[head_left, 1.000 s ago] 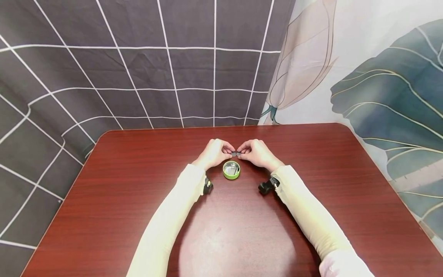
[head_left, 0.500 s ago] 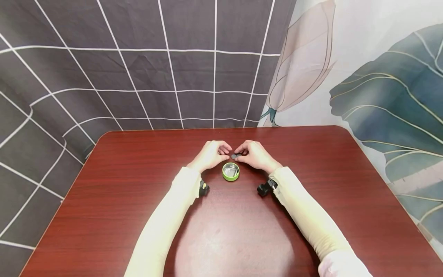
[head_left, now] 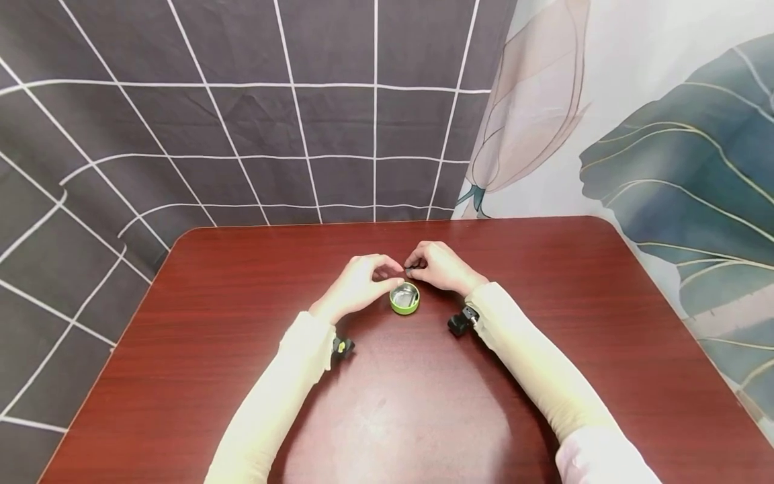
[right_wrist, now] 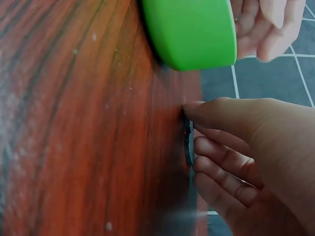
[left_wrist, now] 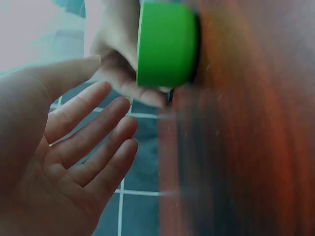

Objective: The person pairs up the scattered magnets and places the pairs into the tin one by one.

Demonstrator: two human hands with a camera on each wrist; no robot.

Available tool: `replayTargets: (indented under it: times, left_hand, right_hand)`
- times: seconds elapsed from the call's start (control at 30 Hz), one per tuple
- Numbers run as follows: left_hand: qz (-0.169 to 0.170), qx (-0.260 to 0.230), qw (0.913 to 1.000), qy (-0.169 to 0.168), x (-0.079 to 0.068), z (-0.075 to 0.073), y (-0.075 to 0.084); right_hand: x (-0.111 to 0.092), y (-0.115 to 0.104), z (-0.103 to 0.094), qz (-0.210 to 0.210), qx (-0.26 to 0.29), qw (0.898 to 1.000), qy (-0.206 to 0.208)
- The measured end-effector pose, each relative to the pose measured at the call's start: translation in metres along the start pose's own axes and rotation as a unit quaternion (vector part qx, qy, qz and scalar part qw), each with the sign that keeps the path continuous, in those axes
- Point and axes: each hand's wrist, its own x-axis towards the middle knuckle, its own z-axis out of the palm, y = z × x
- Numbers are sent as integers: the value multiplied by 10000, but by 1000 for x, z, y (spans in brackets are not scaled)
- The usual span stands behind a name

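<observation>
A small round tin (head_left: 404, 310) with a bright green wall and silvery inside stands on the table; its green side (left_wrist: 165, 46) shows large in the left wrist view. My left hand (head_left: 357, 286) is spread at the tin's left, thumb close by the rim and palm holding nothing. Beyond the tin, my right hand (head_left: 444, 267) pinches small flat dark discs (right_wrist: 189, 142) low at the tabletop. Its thumb (right_wrist: 197, 112) meets one end of them, with the fingertips curled close behind. In the head view the discs are mostly hidden by that hand.
The reddish-brown wooden table (head_left: 387, 403) ends at a far edge just beyond the hands. Behind it hangs a dark grey curtain (head_left: 242, 121) with white grid lines, and a leaf-patterned one (head_left: 665, 168) at right. Black wrist cameras (head_left: 462, 321) sit on both wrists.
My left hand has let go of the disc it held, drawn back left and toward the person, and opened beside the tin. My right hand stays at the discs, shifted slightly left.
</observation>
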Motion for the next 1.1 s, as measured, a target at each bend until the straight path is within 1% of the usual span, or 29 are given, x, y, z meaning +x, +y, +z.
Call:
replayTargets:
  times: [0.17,0.27,0.5,0.57,0.8,0.97,1.1]
  left_hand:
    - [63,-58,9999,-78,-8,6,8]
    - [19,-32,9999,-93,-12,10,11]
    - [65,599,9981,-119,-14,18,12]
    - [14,674,9977,-115,-14,19,11]
    - [-152,571,9982,-89,-13,20,10]
    - [-204,541,9983,-116,-13,19,11]
    - [-257,610,9977,-168,-12,18,13]
  right_hand:
    - [1,0,-4,31,-27,10000,-37]
    - [-2,2,-7,78,-73,9999,-69]
    - [-14,7,-18,293,-101,9994,-164]
    - [-18,7,-22,399,-115,9989,-224]
    - [-29,7,-34,796,-101,9955,-498]
    - [-36,5,-41,977,-71,9930,-660]
    - [-38,3,-45,1067,-89,9912,-783]
